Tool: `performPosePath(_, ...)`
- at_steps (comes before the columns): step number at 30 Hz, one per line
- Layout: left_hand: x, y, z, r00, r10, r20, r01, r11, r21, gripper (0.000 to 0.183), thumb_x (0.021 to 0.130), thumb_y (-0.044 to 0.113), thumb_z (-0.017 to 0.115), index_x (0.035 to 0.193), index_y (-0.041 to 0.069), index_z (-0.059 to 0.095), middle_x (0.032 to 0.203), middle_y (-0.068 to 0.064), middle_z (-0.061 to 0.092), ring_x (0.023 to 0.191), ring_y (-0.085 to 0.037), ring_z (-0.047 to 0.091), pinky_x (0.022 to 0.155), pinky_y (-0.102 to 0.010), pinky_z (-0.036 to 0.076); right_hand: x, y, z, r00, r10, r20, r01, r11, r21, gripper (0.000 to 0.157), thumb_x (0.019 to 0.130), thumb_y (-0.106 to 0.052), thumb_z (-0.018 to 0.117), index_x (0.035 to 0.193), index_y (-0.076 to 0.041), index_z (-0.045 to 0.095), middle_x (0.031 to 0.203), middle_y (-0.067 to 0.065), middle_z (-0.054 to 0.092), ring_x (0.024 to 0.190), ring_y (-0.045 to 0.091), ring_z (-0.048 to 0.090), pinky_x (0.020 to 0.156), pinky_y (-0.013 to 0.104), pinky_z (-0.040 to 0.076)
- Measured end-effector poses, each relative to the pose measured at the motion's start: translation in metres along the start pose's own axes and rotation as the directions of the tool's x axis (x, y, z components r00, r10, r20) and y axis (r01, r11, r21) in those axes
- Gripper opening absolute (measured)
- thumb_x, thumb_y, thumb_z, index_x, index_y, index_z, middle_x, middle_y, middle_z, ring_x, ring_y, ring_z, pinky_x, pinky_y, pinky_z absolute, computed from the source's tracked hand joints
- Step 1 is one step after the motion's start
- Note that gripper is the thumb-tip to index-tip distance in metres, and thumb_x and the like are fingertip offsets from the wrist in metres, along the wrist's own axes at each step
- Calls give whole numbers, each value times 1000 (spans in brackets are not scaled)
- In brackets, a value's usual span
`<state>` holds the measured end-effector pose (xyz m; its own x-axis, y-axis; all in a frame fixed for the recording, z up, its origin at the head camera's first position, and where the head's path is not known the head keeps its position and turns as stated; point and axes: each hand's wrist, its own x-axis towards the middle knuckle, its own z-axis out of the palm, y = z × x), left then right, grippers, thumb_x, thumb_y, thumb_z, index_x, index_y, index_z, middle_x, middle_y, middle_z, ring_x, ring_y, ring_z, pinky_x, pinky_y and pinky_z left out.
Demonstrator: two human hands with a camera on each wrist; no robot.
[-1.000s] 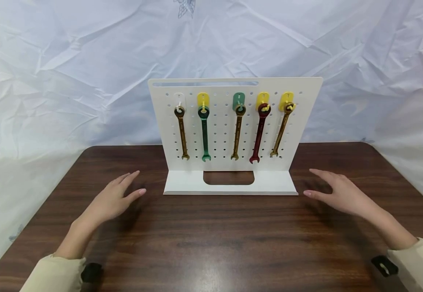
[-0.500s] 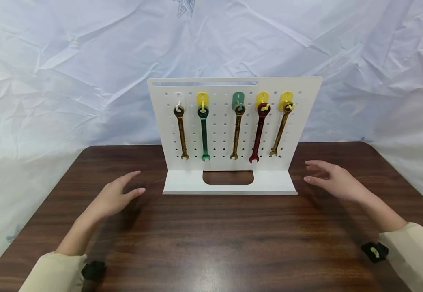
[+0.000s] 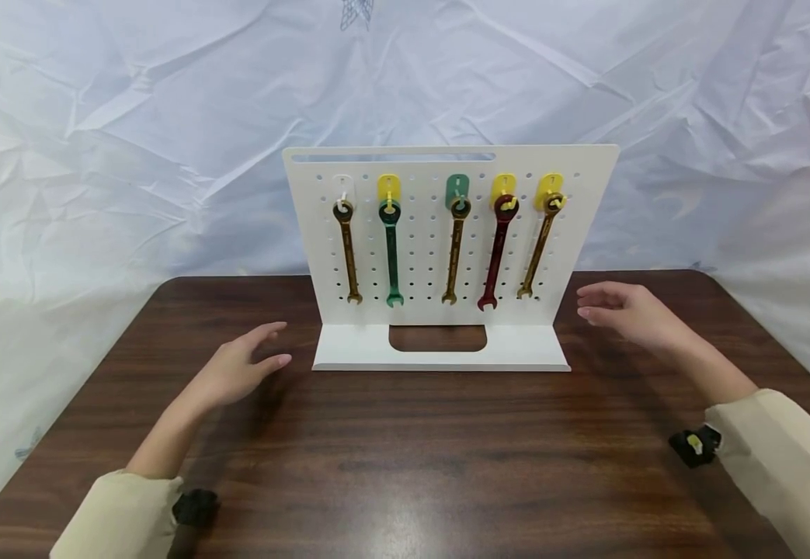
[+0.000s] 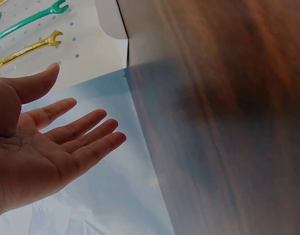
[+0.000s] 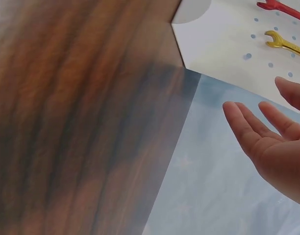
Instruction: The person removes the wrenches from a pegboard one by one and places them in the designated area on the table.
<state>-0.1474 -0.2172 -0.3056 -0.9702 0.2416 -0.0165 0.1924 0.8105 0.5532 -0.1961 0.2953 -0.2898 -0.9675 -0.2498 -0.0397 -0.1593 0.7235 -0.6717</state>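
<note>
A white pegboard (image 3: 422, 256) stands upright on its foot at the back of the table. Five is more than I count, so several combination wrenches hang on it by their ring ends: a gold wrench (image 3: 349, 252) at the far left, a green wrench (image 3: 392, 252), a middle gold wrench (image 3: 455, 252), a red wrench (image 3: 498, 252) and a right-hand gold wrench (image 3: 540, 247). Left of the board my left hand (image 3: 237, 369) hovers with fingers spread, holding nothing. My right hand (image 3: 631, 314) is beside the board's right edge, fingers loosely bent, also holding nothing.
Yellow, green and white hooks carry the wrenches, among them a green hook (image 3: 457, 186). Brown wood table (image 3: 405, 450) extends in front of the board. A wrinkled white cloth (image 3: 167, 116) hangs behind it.
My right hand has moved forward and slightly left, its fingers bending a little more. The left hand has shifted slightly right, toward the board. The wrenches have stayed on their hooks.
</note>
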Motion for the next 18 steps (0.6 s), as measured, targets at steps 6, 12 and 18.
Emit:
performPosePath(6,2,3,1,1000,5,4,-5,1000,-22,54,93,27,54,138,4,34,130,-25,44,119,-44,39,89,-59,40,13,-5,-4,999,49,18,-50,995,86,50,96,-26,49,132,7,37,125,28,47,111,38,50,86,37,51)
performPosePath(12,4,10,1,1000,16,6,-15,999,-37,52,93,23,54,138,4,35,128,-25,46,118,-43,41,90,-58,40,27,-8,-5,995,94,39,-100,968,231,51,94,-21,52,131,9,35,129,28,42,104,19,57,89,32,50)
performPosePath(18,7,15,3,1000,20,16,-19,999,-50,51,93,23,54,137,3,36,127,-25,47,116,-42,43,89,-57,41,37,-10,-3,992,117,49,-127,899,420,43,94,-8,49,127,14,31,125,24,39,95,6,58,90,28,49)
